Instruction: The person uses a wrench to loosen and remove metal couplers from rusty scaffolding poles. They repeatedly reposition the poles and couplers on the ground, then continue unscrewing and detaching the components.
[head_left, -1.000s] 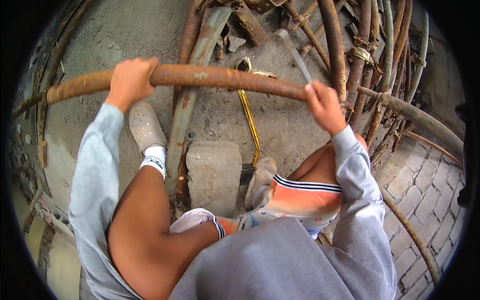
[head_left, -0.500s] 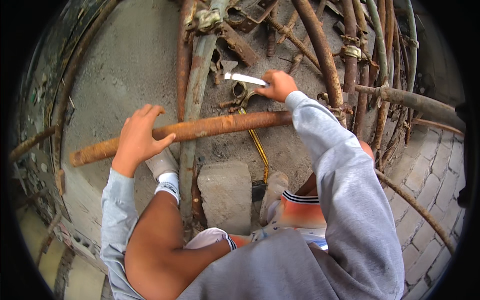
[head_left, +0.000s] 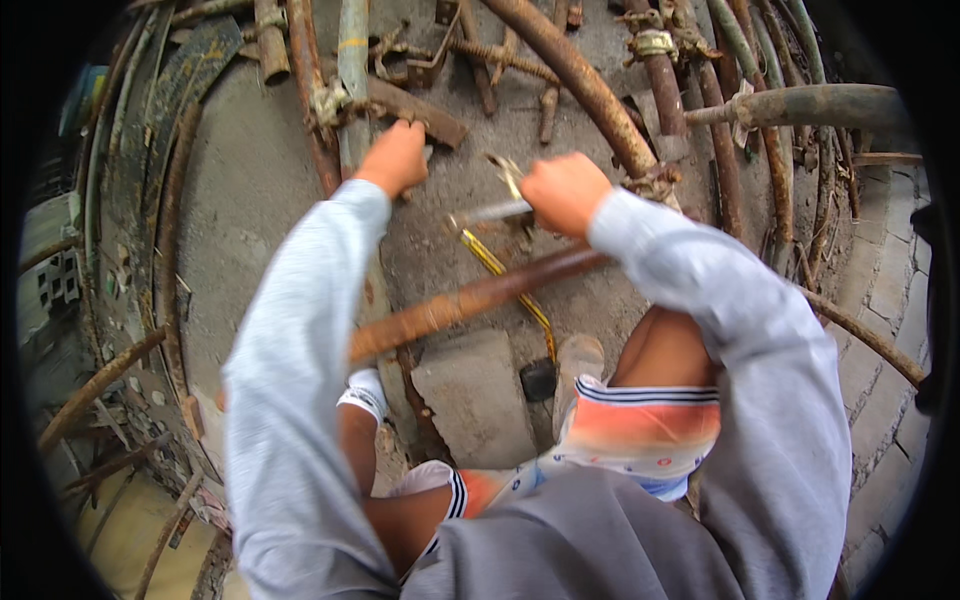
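Left hand: the left hand (head_left: 395,157), upper middle of the frame, is curled down onto a flat rusty bracket (head_left: 415,112) on the concrete; fingers bent over its edge, seemingly to steady it, though how tightly they grip I cannot tell.
Right hand: the right hand (head_left: 563,190), just right of centre, is a closed fist around a slim metal tool (head_left: 490,212).
Tool axis: long axis near level, its free end pointing toward the left of the frame, a little downward, toward the bracket.
Rusty pipe: a long rusty pipe (head_left: 470,300) lies loose across the middle, running lower left to upper right, under both forearms, apparently parked within reach.
Nearby: a yellow tape strip (head_left: 505,280) and a concrete block (head_left: 475,395) below centre.
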